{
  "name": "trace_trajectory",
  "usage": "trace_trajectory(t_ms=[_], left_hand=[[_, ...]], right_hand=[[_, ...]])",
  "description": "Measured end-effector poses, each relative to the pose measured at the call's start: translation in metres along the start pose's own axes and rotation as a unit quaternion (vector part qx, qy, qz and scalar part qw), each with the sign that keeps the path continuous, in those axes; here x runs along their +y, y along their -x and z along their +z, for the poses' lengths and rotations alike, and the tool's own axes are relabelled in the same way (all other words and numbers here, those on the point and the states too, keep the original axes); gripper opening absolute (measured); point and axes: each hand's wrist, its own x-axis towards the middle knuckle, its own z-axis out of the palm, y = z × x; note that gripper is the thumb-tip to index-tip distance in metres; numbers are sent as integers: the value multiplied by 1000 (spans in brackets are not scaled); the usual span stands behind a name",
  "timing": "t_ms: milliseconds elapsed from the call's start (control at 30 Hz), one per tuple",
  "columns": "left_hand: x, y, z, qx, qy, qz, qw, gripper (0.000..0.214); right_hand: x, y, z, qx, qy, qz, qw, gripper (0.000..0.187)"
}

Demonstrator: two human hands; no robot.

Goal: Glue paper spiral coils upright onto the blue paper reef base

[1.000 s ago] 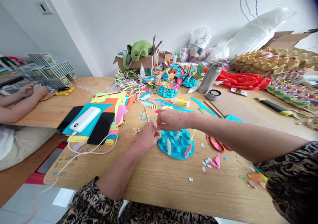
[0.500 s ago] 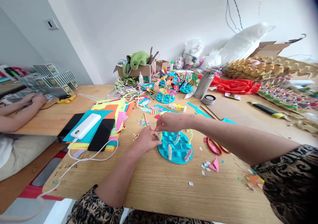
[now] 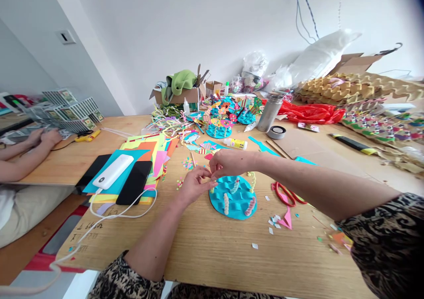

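Note:
A round blue paper craft base, with raised wavy strips on top, lies on the table before me. Fuzzy pipe cleaner pieces stand on it: a white one, a pink one and a pale yellow one, among others. Over its far left edge my two hands meet fingertip to fingertip. My left hand is closed in a pinch; a bit of yellow shows just below its fingers. From the right reaches my right hand, its fingers also pinched together. Whatever sits between the fingertips is hidden.
Red-handled scissors and paper scraps lie right of the base. To the left are coloured paper sheets, a phone and a white power bank with a cable. Behind stand a glue bottle and a metal flask. Another person's hands are far left.
Both hands have lifted slightly and drawn closer together at the base's far left edge. The yellow piece there is now mostly covered. The view has shifted a little.

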Motion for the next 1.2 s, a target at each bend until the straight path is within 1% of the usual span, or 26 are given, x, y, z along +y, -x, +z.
trace_trajectory(t_ms=[133,267,367,500,567,633,667,700,767,833,900,933,967,1000,1033,1133,1200], left_hand=[[2,1,3,13,15,17,1000,14],[5,2,3,22,3,23,999,7],[5,2,3,24,-5,18,1000,6],[3,3,5,23,-2,28,999,6],[2,3,5,23,2,37,999,8],[0,2,4,26,13,46,998,11],[-1,1,4,30,19,48,998,12],[-2,1,4,33,21,48,998,15],[-5,0,3,29,17,44,998,20],[-7,0,2,23,16,48,998,24],[-7,0,1,19,18,50,998,29],[-6,1,1,18,21,47,998,32],[-5,2,0,20,25,43,999,35],[-3,2,-1,22,31,39,999,38],[-2,3,-2,24,40,34,998,41],[2,4,-4,50,58,27,997,48],[2,3,-4,76,62,23,995,51]], right_hand=[[-4,-1,2,-4,20,5,1000,23],[-9,-1,1,-3,33,2,999,22],[-11,-2,2,-13,37,-3,999,24],[-11,-5,5,-25,58,-16,998,28],[-10,-4,1,-39,52,-16,998,28],[-6,0,-9,-39,24,-22,999,27],[-2,4,-16,-23,5,-24,999,28],[2,10,-23,9,-15,-22,1000,30],[14,25,-36,95,-55,0,994,33],[29,42,-42,180,-78,48,979,31],[49,55,-36,232,-97,110,962,31],[59,60,-29,243,-96,146,954,31],[69,63,-19,237,-87,192,949,29],[79,64,-8,210,-73,241,945,26],[88,64,4,169,-61,285,942,25],[109,60,35,101,-60,318,941,20],[118,56,49,75,-59,332,938,23]])
